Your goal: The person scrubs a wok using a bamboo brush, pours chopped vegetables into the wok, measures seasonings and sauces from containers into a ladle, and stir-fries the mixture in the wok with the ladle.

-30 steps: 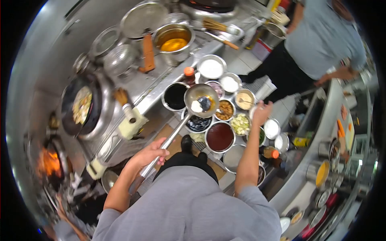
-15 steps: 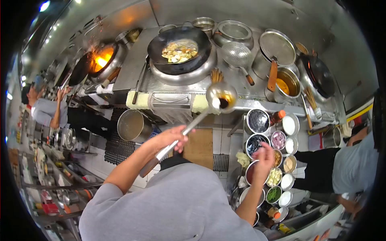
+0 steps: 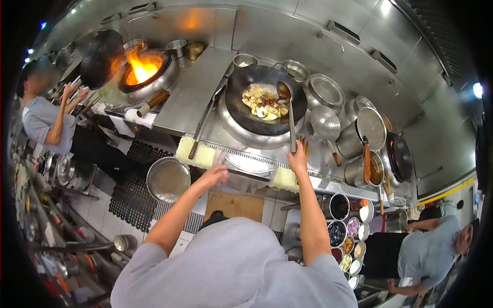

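My right hand (image 3: 298,160) is closed round the handle of a long ladle (image 3: 292,123). The ladle's bowl is inside the right side of a black wok (image 3: 237,105), next to the food. Pale sliced food (image 3: 263,101) with brown sauce on its top lies in the wok, which rests on a round steel burner ring. Nothing is in my left hand (image 3: 214,177); its fingers are loosely apart, near the stove's front edge and a folded yellowish cloth (image 3: 197,153).
At left, a co-worker (image 3: 49,123) tilts a wok beside a flaming burner (image 3: 143,69). A perforated skimmer (image 3: 325,123) and pots stand right of my wok. Seasoning containers (image 3: 339,205) fill the lower right, near another person (image 3: 429,254). A large pot (image 3: 168,179) stands below the counter.
The ladle has passed from my left hand to my right, and its bowl has moved forward into the wok. Brown sauce now shows on the food. The view has shifted; the left burner's flame is taller.
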The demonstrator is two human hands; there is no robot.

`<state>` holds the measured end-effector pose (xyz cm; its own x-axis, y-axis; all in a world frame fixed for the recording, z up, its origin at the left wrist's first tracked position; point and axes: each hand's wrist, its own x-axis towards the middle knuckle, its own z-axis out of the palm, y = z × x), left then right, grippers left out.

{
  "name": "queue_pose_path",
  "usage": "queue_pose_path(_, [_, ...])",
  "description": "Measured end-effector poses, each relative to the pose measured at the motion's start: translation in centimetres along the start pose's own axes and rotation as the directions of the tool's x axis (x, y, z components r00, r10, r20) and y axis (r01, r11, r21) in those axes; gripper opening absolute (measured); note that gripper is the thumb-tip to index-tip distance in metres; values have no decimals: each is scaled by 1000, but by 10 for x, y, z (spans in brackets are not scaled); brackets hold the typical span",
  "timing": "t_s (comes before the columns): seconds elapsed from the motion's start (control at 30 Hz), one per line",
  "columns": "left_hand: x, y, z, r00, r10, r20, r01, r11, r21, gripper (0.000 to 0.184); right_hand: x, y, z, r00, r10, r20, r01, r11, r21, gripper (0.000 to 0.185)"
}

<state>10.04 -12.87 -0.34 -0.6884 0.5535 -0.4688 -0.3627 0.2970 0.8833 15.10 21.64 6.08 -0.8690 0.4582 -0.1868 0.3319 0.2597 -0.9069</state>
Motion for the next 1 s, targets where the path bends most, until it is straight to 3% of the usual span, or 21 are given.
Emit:
queue_pose_path(0.13, [38, -119, -50, 966, -233, -112, 199, 946, -255, 53, 47, -3, 32, 999, -19, -35, 13, 990, -142, 68])
queue_pose_path(0.17, [49, -133, -53, 935, -307, -180, 236, 913, -332, 57, 37, -22, 30, 993, 79, 84, -86, 993, 84, 68])
queue_pose_path(0.2, [59, -138, -53, 939, -298, -172, 230, 915, -331, 57, 36, -33, 24, 995, 74, 72, -80, 994, 81, 68])
queue_pose_path(0.27, [75, -142, -50, 922, -335, -193, 271, 916, -294, 59, 41, -43, 5, 953, 153, 263, -266, 838, 476, 70])
queue_pose_path(0.33, [88, -147, -50, 931, -332, -149, 286, 921, -263, 57, 66, -40, 8, 958, 114, 262, -225, 866, 447, 71])
queue_pose_path(0.37, [92, -155, -49, 935, -327, -138, 288, 926, -242, 54, 83, -39, 14, 991, 91, 94, -107, 978, 178, 71])
queue_pose_path(0.4, [96, -168, -49, 938, -323, -129, 290, 932, -219, 51, 96, -41, 19, 998, 15, -60, -22, 992, -121, 71])
queue_pose_path(0.43, [93, -184, -49, 935, -326, -137, 294, 932, -212, 51, 104, -47, 22, 994, -37, -99, 11, 966, -257, 70])
queue_pose_path(0.5, [77, -218, -51, 963, -178, -204, 136, 970, -201, 43, 106, -54, 27, 999, 17, -49, -24, 989, -147, 69])
queue_pose_path(0.57, [42, -252, -53, 940, -218, -261, 202, 975, -88, 33, 95, -60, 20, 997, 72, -2, -73, 997, -37, 69])
queue_pose_path(0.63, [4, -321, -67, 941, -295, -168, 306, 951, 42, 26, 67, -64, -1, 976, 115, 183, -135, 986, 100, 69])
queue_pose_path(0.67, [-21, -335, -65, 887, -393, -241, 445, 866, 227, 25, 60, -62, -10, 975, 124, 182, -145, 984, 105, 69])
queue_pose_path(0.7, [-47, -376, -77, 973, -229, -26, 203, 795, 572, 25, 54, -59, -18, 983, 98, 157, -115, 988, 99, 69])
queue_pose_path(0.73, [-73, -403, -85, 981, -47, 191, -123, 613, 781, 25, 52, -56, -26, 989, 70, 134, -82, 993, 90, 69])
queue_pose_path(0.77, [-97, -410, -84, 940, -88, 329, -252, 469, 847, 24, 59, -48, -30, 997, 39, 67, -36, 998, -46, 70])
queue_pose_path(0.8, [-113, -412, -65, 876, -482, 28, 385, 732, 562, 24, 77, -26, -30, 997, 43, 67, -40, 998, -41, 70])
queue_pose_path(0.83, [-117, -408, -54, 536, -844, -25, 844, 536, 10, 24, 101, 6, -25, 952, -292, -91, 242, 901, -359, 70])
queue_pose_path(0.87, [-117, -406, -56, 535, -844, -31, 845, 535, 15, 24, 106, 14, -18, 917, -383, -108, 298, 841, -452, 70])
queue_pose_path(0.93, [-113, -406, -59, 716, -691, -100, 698, 712, 81, 24, 104, 13, -2, 821, -553, -139, 353, 685, -638, 71])
queue_pose_path(0.97, [-110, -409, -59, 791, -598, -124, 611, 784, 115, 24, 94, 8, 10, 967, -225, -118, 176, 929, -325, 72])
queue_pose_path(1.0, [-107, -412, -56, 855, -499, -141, 516, 843, 150, 25, 70, -21, 21, 994, 105, 28, -105, 994, -2, 72])
